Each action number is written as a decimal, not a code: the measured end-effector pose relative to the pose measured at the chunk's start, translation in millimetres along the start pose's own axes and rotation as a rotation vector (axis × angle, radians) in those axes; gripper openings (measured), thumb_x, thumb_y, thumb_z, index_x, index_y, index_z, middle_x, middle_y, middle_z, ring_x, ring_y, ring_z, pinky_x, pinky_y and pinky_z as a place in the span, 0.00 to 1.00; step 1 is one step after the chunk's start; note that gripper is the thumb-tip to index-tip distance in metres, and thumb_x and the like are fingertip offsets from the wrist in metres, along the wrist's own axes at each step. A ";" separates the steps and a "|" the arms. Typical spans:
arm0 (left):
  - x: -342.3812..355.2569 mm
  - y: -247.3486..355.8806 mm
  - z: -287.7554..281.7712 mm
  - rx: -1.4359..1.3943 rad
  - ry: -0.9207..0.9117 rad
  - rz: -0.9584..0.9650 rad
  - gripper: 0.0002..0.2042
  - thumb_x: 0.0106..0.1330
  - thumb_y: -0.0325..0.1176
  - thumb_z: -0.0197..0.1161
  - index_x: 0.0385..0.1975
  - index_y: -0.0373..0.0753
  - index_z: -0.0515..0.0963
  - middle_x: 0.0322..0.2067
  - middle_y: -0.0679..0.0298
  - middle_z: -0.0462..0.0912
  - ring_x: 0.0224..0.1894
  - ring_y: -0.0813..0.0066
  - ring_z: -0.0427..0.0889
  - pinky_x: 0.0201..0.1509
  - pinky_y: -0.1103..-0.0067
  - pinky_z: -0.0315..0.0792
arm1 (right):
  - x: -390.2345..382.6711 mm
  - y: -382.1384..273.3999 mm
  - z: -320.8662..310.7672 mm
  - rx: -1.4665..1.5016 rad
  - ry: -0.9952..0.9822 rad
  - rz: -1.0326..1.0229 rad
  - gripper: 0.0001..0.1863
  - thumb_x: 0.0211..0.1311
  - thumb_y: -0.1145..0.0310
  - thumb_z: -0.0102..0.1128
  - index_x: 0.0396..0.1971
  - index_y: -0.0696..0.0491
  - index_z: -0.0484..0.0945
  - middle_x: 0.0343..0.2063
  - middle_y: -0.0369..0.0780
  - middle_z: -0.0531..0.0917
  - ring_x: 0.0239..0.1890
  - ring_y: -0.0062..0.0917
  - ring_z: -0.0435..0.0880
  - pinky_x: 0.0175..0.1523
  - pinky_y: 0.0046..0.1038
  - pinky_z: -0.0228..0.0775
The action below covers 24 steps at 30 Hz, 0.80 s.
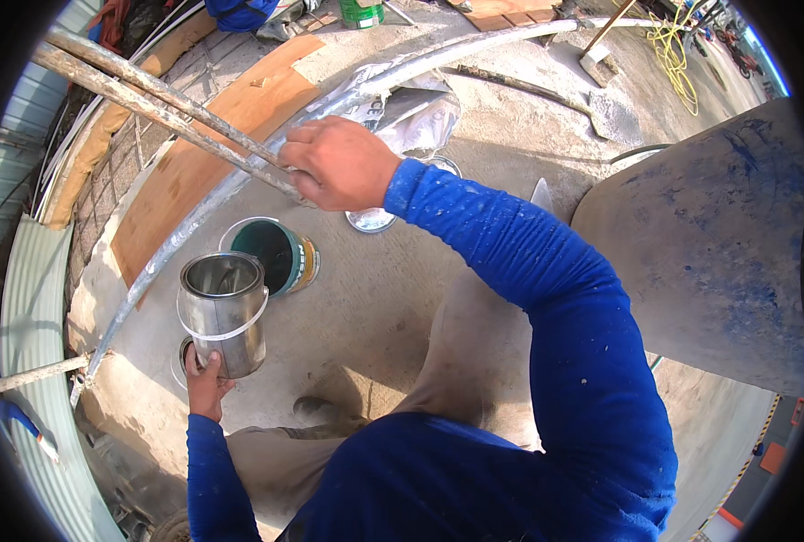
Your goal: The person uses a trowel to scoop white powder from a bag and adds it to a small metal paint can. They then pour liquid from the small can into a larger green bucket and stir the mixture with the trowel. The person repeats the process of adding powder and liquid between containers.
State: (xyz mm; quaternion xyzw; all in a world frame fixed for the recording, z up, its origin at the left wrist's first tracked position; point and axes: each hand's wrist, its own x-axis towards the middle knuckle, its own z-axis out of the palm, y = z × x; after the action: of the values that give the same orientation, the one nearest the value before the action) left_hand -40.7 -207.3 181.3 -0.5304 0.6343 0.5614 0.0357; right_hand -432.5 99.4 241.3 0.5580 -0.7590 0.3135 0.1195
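My left hand (206, 386) grips the lower side of an open silver metal paint can (229, 331), which has a white wire-like handle round its front. The can's mouth faces up, and its inside looks mostly grey. Just behind it on the ground stands a bucket with a dark green inside (270, 252). Higher up, my right hand (341, 164) is closed at the lower end of two long, weathered poles (163, 101) coming in from the upper left. Its fingers wrap round a pole, partly hidden by the hand. Beneath that wrist lies a round, shiny metal lid or tin (371, 219).
A long curved grey pipe (201, 213) crosses the ground beyond the cans, beside a plywood sheet (230, 126). A shovel (612, 117) and a crumpled white sack (417, 117) lie farther off. To my right stands a large grey, blue-stained cylinder (700, 244). Corrugated sheeting (36, 307) lines the left.
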 end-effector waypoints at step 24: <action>3.0 11.8 8.2 0.038 0.024 0.000 0.44 0.73 0.44 0.71 0.83 0.49 0.50 0.68 0.60 0.72 0.49 0.71 0.82 0.42 0.71 0.83 | -626.8 153.1 22.1 -0.357 -0.766 1.255 0.13 0.63 0.63 0.63 0.35 0.57 0.87 0.33 0.55 0.88 0.38 0.41 0.92 0.39 0.41 0.81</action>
State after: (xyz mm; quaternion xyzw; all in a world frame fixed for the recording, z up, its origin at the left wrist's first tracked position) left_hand -54.9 -205.3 184.3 -0.5363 0.6452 0.5428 0.0379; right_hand -351.3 597.6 -161.3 0.0632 -0.9619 -0.0210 -0.2650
